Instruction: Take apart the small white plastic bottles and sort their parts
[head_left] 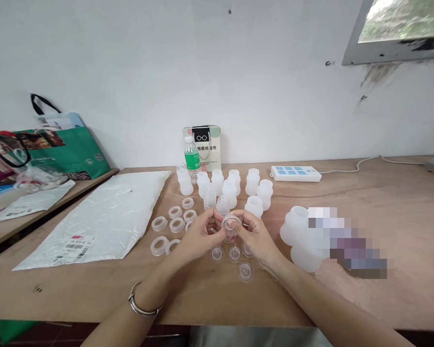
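Work low over the brown wooden table (75, 294), just in front of the frosted white, wavy-sided bottles (253, 182). With left hand (205, 232) and right hand (253, 234) both curled nearly closed on the clear, round-rimmed plastic piece (232, 222), best support both sides and press evenly.

Rings (159, 229) — clear, bottles (252, 185) — milky white

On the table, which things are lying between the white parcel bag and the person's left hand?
Several clear rings lie between the white parcel bag and the left hand, as the head view shows.
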